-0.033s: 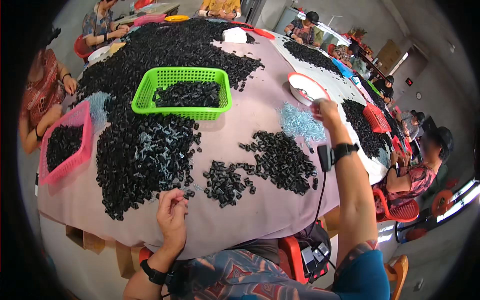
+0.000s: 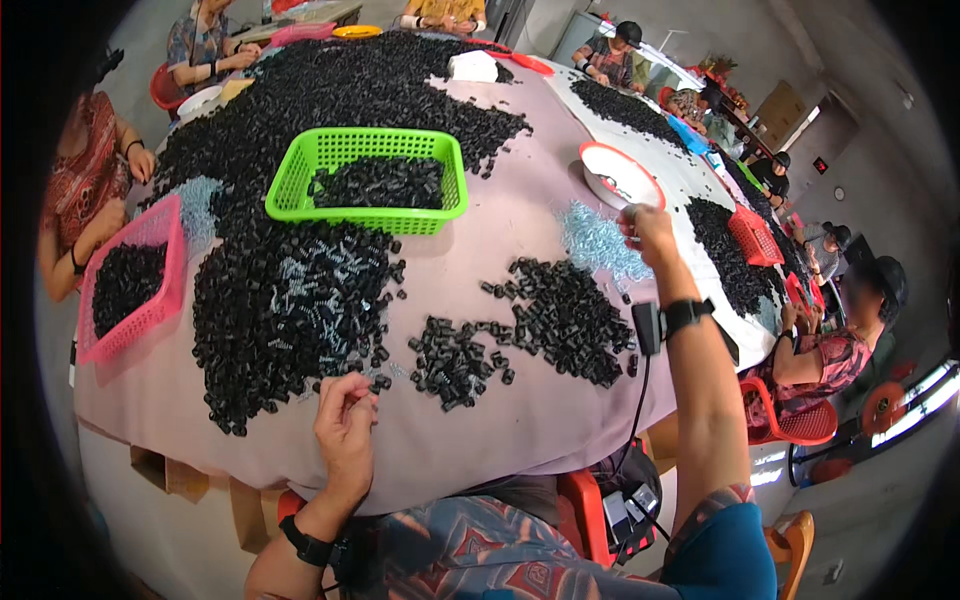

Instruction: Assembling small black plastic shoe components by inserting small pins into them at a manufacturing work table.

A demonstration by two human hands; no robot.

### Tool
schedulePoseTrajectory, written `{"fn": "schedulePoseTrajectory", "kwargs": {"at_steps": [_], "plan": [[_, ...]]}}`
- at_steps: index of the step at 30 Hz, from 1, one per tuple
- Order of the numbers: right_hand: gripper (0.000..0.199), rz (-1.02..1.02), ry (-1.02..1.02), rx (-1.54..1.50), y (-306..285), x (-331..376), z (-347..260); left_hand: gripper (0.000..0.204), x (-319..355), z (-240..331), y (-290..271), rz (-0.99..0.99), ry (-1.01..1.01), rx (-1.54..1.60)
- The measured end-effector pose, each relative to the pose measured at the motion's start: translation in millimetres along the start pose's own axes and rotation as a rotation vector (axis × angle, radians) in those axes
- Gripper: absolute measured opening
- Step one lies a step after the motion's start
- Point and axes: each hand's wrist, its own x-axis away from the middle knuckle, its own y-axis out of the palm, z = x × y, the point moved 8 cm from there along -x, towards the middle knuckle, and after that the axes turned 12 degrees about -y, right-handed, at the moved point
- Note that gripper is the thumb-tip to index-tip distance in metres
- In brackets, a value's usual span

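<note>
My left hand (image 2: 345,415) rests at the near edge of the table, fingertips pinched on a small black plastic part at the rim of the big heap of black parts (image 2: 290,300). My right hand (image 2: 650,230) is stretched far out, fingers curled down on the edge of a heap of small silvery metal pieces (image 2: 597,245); what it holds is hidden. A black wristband with a cable sits on that wrist. Two smaller piles of black parts (image 2: 555,320) (image 2: 455,362) lie between my hands.
A green basket (image 2: 290,185) and a pink basket (image 2: 160,225) hold black parts. A red-rimmed white bowl (image 2: 600,150) stands beyond my right hand. Other people sit around the pink-covered table (image 2: 520,220), with red chairs (image 2: 800,425) at right.
</note>
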Motion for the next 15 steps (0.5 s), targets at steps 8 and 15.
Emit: {"fn": "schedulePoseTrajectory", "kwargs": {"at_steps": [8, 15], "plan": [[0.012, -0.293, -0.249, -0.030, 107, 156, -28, 0.023, -14, 3, 1, 0.014, 0.062, 0.082], [0.003, -0.603, -0.594, -0.028, 191, 248, -73, 0.023, -16, -2, -10, 0.044, 0.017, 0.106]]}}
